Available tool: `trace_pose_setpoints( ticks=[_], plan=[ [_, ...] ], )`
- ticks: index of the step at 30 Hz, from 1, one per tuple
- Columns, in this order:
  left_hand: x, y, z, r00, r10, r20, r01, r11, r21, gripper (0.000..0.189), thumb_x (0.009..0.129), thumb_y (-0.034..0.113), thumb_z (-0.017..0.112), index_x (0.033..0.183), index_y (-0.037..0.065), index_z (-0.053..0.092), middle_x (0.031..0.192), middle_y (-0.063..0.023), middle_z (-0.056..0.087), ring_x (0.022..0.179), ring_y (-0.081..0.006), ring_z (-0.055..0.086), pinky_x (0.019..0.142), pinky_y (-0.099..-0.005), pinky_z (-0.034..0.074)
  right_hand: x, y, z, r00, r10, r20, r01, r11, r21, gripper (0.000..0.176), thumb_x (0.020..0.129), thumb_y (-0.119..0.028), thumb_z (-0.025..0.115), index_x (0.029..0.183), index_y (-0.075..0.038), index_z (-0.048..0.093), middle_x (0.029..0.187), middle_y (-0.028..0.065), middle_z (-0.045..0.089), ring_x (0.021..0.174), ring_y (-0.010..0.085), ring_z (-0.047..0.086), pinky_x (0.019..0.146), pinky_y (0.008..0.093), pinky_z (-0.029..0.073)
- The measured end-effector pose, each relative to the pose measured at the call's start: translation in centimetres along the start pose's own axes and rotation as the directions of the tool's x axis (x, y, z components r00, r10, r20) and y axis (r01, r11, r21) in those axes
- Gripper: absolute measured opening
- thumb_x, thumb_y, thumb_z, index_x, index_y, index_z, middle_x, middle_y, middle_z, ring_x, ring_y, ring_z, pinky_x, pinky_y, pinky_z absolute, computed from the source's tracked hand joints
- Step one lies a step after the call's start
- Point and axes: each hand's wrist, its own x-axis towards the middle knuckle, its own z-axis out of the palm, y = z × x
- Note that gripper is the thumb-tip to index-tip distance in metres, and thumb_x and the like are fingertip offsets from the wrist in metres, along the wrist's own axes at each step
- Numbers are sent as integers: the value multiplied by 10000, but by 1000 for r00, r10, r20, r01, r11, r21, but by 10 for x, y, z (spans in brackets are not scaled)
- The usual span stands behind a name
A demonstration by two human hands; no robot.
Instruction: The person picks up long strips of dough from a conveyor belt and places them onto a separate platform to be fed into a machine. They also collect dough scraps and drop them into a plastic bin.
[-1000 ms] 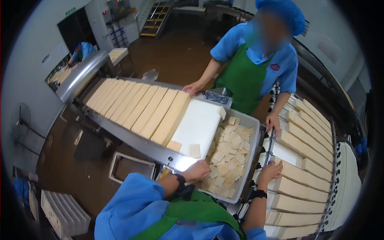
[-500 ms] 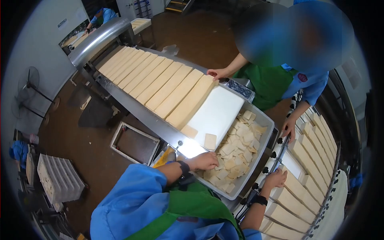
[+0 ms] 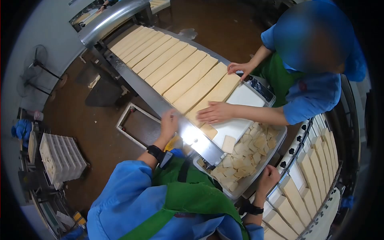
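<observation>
Left hand (image 3: 169, 122) swings up beside the slabs (image 3: 191, 79), right hand (image 3: 268, 179) shifts beside the bin (image 3: 253, 181) — both half-curled, any hold unclear.

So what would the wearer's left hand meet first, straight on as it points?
Likely the near end of a pale strip, or the metal edge if the left hand sits low; depth is unclear.

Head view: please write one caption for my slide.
A co-worker's hands on the end slab; the wearer's left hand at the metal edge.
</observation>
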Motion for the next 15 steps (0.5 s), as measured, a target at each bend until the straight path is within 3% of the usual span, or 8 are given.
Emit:
trace_pose_setpoints(
  ticks=[2,4,6,8,10,12,14,15],
  plan=[
    [16,-12,1,999,-29,-15,29,999,42,290,829,101,560,1109,27,558,1043,-177,521,827,-254,557,744,-332,468,7,-54,16,966,-258,9,256,961,108,100,729,-19,681,823,-2,650,775,120,634,803,260,578,774,350,447],
    [29,-1,-4,998,-53,18,53,999,1,344,799,101,574,1126,6,531,1059,-230,489,917,-331,531,821,-370,443,13,-97,38,952,-282,120,228,914,337,107,760,-14,662,864,7,655,774,118,627,779,251,579,773,336,449],
    [41,-4,5,997,64,51,-68,994,90,391,788,114,591,1151,-4,506,1078,-239,469,933,-357,520,844,-372,437,28,-146,53,917,-226,328,55,888,457,132,796,-11,632,924,8,654,816,122,632,796,246,588,769,324,455],
    [47,4,10,985,102,139,-126,977,173,474,777,159,629,1191,1,462,1113,-251,431,968,-401,512,865,-396,442,44,-186,77,898,-188,399,-46,859,510,144,849,-84,585,955,-14,652,820,140,641,841,309,591,861,373,442],
    [50,22,9,979,17,205,-57,980,192,510,779,185,655,1196,-14,438,1126,-267,418,981,-415,509,842,-422,450,71,-225,99,866,-403,297,178,802,570,187,855,-87,554,1008,4,613,873,167,618,846,340,571,815,395,445],
    [54,43,3,945,-94,314,31,979,199,573,777,195,673,1225,-17,387,1148,-284,390,1005,-463,499,831,-463,455,94,-246,137,815,-507,281,317,796,516,229,847,-110,567,1032,21,594,984,194,598,954,354,538,849,384,431],
    [56,47,5,929,-88,360,-1,971,240,581,780,195,668,1235,-14,373,1138,-287,392,979,-468,508,818,-468,459,110,-245,193,807,-517,284,390,829,402,400,836,-188,598,1160,32,520,1213,223,492,1102,377,456,929,421,382],
    [55,50,5,921,-86,381,-17,966,259,585,782,195,666,1240,-13,366,1133,-288,393,966,-470,512,811,-470,461,118,-247,217,832,-436,344,355,894,273,469,831,-225,602,1204,33,482,1272,226,430,1134,383,428,951,439,359]
  ],
)
